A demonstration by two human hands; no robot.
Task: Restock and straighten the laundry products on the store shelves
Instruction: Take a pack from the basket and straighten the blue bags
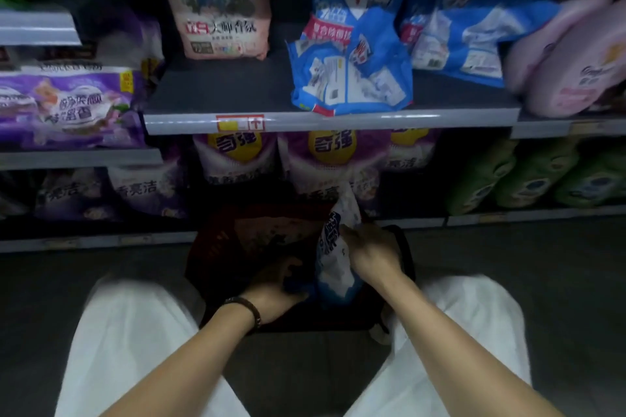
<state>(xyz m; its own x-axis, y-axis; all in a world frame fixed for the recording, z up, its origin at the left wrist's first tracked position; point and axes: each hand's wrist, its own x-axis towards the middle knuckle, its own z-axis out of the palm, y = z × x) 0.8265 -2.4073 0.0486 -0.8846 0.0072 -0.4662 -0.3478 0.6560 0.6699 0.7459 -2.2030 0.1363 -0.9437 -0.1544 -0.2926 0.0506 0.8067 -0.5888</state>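
Observation:
A white and blue detergent bag [333, 247] stands upright in a dark red shopping basket [216, 240] on the floor in front of me. My right hand [371, 249] grips the bag's right side near its top. My left hand [276, 284], with a dark bracelet on the wrist, holds the bag low on its left side. On the grey shelf [305, 122] above stand a pink floral bag [220, 0], a crumpled blue bag [352, 78] leaning forward and another blue bag [464, 20] behind it.
Pink bags [572, 64] lie on their sides at the right end of the shelf. Purple bags [67, 108] fill the left shelf and the row below [332, 159]. Green bags [542, 176] lie at lower right. My white trouser legs flank the basket.

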